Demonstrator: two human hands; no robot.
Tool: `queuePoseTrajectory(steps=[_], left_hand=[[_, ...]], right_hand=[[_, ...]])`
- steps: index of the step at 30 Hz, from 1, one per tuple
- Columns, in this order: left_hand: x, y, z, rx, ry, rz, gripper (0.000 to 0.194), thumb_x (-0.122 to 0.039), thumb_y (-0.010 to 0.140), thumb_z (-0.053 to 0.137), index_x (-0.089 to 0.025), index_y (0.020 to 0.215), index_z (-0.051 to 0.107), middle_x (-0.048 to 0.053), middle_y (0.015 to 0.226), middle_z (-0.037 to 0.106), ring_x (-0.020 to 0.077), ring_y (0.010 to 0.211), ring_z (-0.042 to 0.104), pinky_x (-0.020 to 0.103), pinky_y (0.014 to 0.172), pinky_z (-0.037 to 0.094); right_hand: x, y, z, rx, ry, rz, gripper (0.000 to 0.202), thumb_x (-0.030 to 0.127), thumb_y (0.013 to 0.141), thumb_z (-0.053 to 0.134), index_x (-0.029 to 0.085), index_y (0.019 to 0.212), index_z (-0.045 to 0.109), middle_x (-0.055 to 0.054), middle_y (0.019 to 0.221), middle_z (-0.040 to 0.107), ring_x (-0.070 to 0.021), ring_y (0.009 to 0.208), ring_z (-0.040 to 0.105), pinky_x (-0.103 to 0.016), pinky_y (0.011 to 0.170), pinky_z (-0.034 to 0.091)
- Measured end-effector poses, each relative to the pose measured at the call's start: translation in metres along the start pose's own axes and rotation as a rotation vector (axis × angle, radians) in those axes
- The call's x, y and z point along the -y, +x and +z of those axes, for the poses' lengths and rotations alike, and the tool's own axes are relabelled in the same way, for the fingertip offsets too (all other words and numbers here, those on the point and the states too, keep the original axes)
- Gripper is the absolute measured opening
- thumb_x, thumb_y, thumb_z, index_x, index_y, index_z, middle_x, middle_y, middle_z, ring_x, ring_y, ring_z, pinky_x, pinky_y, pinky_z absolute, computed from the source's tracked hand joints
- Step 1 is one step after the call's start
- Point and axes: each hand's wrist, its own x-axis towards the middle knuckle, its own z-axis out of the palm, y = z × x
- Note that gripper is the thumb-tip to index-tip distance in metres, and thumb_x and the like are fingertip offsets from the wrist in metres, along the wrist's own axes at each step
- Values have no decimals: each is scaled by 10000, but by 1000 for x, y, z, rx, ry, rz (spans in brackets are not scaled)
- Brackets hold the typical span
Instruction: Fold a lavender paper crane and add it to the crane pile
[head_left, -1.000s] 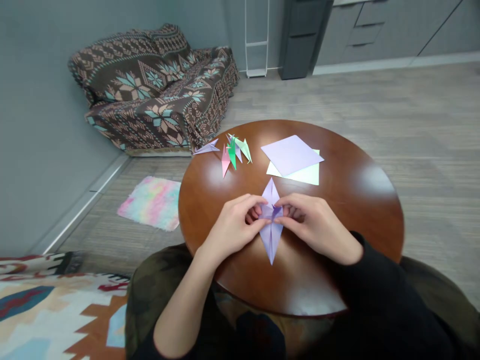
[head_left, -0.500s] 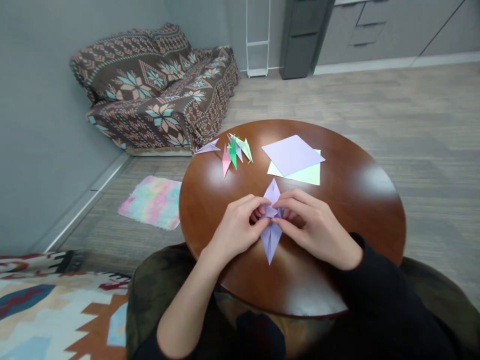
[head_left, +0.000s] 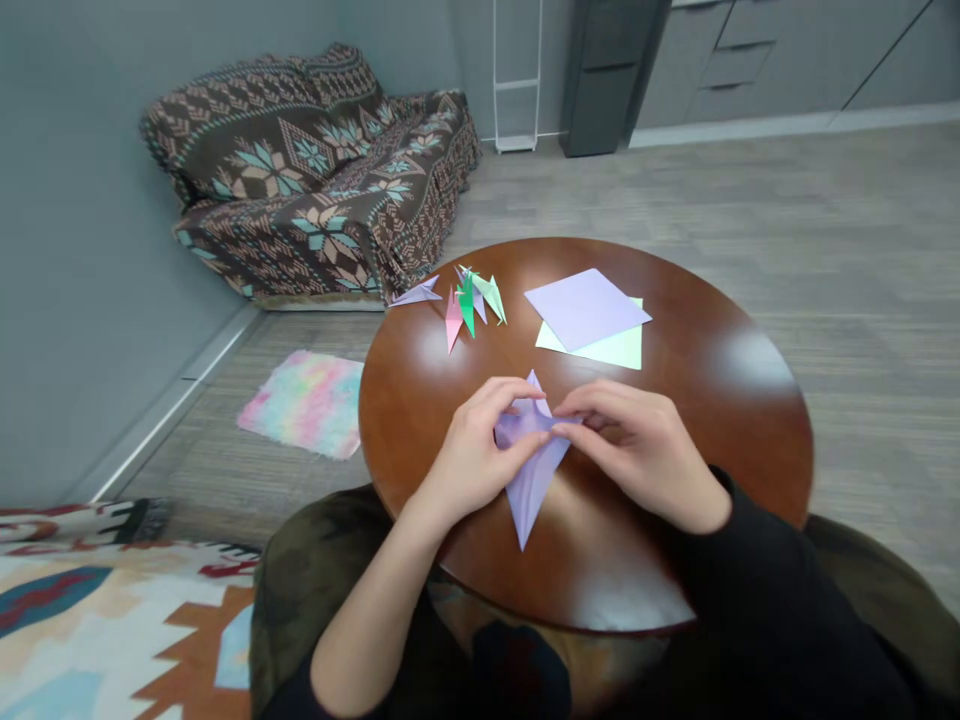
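Over the round brown wooden counter (head_left: 720,420), the pointed, folded lilac paper (head_left: 531,485) is clamped in the fingertip grip of the left hand (head_left: 474,450) and right hand (head_left: 649,445), its middle spread sideways, apparently exposing the inner folds.

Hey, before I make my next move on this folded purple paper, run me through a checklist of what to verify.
1. Left hand on the folded purple paper: ok, thumb and fingers are on it.
2. Right hand holding the paper: ok, pinched at its right side.
3. Centre creases sharp and lined up: cannot tell, fingers cover part of them.
4. Loose purple square sheet away from the hands: ok, it lies beyond them, over a pale green sheet.
5. Leftmost purple paper crane well inside the table edge: not ok, its tip reaches the rim.
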Motion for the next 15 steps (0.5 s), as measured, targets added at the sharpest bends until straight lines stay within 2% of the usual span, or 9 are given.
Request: queuePoseTrajectory(steps=[2, 5, 7, 10, 13, 15], left_hand=[[1, -2, 0, 11, -109, -16, 517, -140, 855, 620, -249, 1348, 511, 99, 1400, 567, 252, 1324, 529, 432, 1137, 405], [0, -6, -1, 64, -306, -24, 746, -84, 765, 578, -300, 1454, 393, 86, 1578, 402, 284, 1452, 404, 472, 1194, 354], [-2, -7, -1, 114, -470, -64, 773, -117, 741, 582, -326, 1458, 381, 81, 1597, 383, 304, 1443, 420, 489, 1151, 420], [-5, -5, -2, 149, -739, -88, 684, -181, 759, 611, -320, 1401, 419, 93, 1548, 469, 305, 1429, 451, 503, 1114, 461], [-5, -1, -3, 40, -814, -59, 584, -214, 803, 664, -320, 1343, 471, 72, 1566, 459, 284, 1493, 367, 474, 1159, 415], [-3, 2, -2, -86, -757, -94, 677, -210, 790, 732, -345, 1386, 442, 52, 1612, 391, 271, 1523, 309, 442, 1172, 402]], right_hand=[[-1, 0, 1, 28, 4, 20, 97, 229, 902, 703, 173, 982, 701, -73, 911, 710, -173, 751, 655, -284, 653, 540], [-1, -1, 2, 53, -8, 27, 92, 184, 917, 670, 175, 1003, 699, -71, 920, 712, -172, 758, 660, -290, 672, 545], [-1, -1, 2, 59, -8, 35, 94, 171, 932, 638, 186, 1001, 700, -68, 925, 720, -176, 765, 668, -297, 678, 546], [-2, -1, 1, 35, 35, 49, 92, 182, 941, 628, 201, 980, 709, -61, 932, 733, -186, 801, 685, -311, 717, 557], [-2, -1, -1, -62, 120, 101, 78, 202, 938, 640, 211, 942, 718, -52, 934, 739, -196, 831, 700, -326, 756, 575], [0, 0, -2, -159, 164, 133, 62, 201, 922, 661, 214, 910, 720, -47, 927, 740, -196, 826, 702, -323, 746, 581]])
